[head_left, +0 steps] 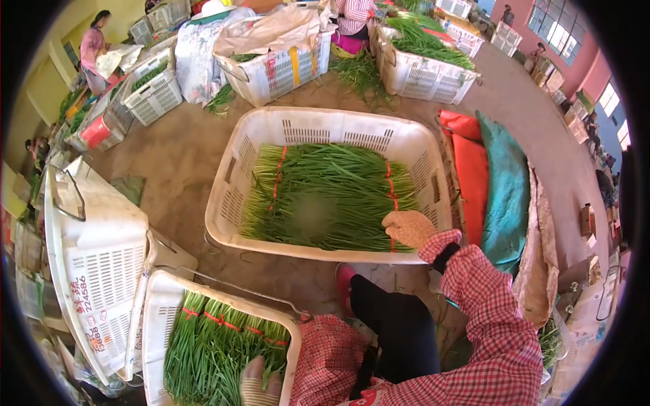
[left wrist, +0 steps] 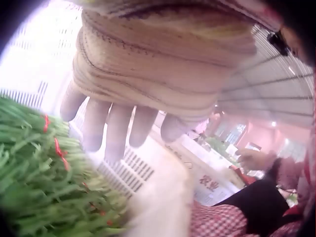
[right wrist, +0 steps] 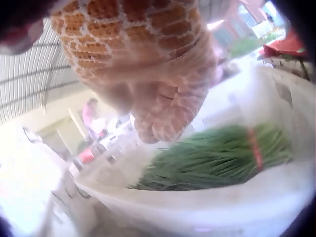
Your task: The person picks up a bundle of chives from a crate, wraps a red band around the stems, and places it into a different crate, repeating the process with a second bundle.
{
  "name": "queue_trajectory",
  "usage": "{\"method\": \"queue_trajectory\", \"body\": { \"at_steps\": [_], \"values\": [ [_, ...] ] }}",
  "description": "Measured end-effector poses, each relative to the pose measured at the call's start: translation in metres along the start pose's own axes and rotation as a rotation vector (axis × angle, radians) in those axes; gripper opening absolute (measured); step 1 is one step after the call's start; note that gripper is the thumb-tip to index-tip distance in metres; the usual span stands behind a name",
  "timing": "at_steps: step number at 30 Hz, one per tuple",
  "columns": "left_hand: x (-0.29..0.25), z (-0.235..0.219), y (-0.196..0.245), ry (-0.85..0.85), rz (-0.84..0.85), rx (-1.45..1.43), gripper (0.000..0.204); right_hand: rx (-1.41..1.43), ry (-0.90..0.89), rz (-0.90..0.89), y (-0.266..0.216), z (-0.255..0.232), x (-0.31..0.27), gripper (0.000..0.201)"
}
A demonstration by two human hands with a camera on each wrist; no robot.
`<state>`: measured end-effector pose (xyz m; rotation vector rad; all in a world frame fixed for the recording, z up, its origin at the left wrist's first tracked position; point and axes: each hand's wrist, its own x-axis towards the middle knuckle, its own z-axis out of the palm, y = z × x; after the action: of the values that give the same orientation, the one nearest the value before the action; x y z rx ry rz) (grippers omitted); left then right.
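Bundles of long, thin green stalks like chives (head_left: 325,183), tied with red bands, lie in the white plastic crate (head_left: 223,227) in front of me. My right hand (head_left: 408,229), in a patterned glove, is over that crate's near right corner. In the right wrist view its fingers (right wrist: 170,123) hang loosely curled with nothing between them. More of the tied green bundles (head_left: 203,345) fill a second white crate (head_left: 154,304) at my lower left. Over them is my left hand (head_left: 261,386) in a striped glove. Its fingers (left wrist: 116,131) point down, spread and nearly straight, in the left wrist view.
Stacked white crates (head_left: 101,271) stand at the left. Red and teal cloths (head_left: 504,196) lie right of the middle crate. Farther back are loaded crates (head_left: 433,74), loose greens on the floor and people (head_left: 95,51) at work.
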<state>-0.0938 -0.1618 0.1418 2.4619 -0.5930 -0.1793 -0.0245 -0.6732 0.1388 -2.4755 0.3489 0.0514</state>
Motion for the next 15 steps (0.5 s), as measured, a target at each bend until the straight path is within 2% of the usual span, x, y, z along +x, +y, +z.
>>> {"method": "queue_trajectory", "body": {
  "at_steps": [2,3,4,6,8,11,13,15],
  "values": [
    [-0.015,0.037,-0.001,-0.047,-0.141,-0.196,0.057,-0.397,-0.242,0.067,0.024,0.019,0.022,0.035],
    [-0.021,0.050,0.001,-0.065,-0.103,-0.115,0.059,-0.457,-0.281,0.029,0.044,0.031,0.031,0.035],
    [-0.018,0.058,0.008,-0.076,-0.070,-0.033,0.062,-0.450,-0.282,0.012,0.055,0.035,0.034,0.035],
    [-0.018,0.059,0.030,-0.140,-0.259,-0.014,0.064,-0.546,-0.336,-0.011,0.070,0.044,0.042,0.039],
    [-0.026,0.079,0.012,-0.038,-0.168,0.076,0.063,-0.624,-0.448,-0.043,0.083,0.055,0.045,0.050],
    [-0.022,0.080,0.015,-0.015,-0.172,0.143,0.061,-0.577,-0.522,-0.038,0.076,0.053,0.044,0.057],
    [-0.018,0.076,0.017,-0.034,-0.175,0.101,0.059,-0.665,-0.763,0.011,0.070,0.050,0.049,0.070],
    [-0.018,0.077,0.016,-0.037,-0.201,0.088,0.060,-0.651,-0.754,-0.037,0.080,0.051,0.047,0.076]
  ]
}}
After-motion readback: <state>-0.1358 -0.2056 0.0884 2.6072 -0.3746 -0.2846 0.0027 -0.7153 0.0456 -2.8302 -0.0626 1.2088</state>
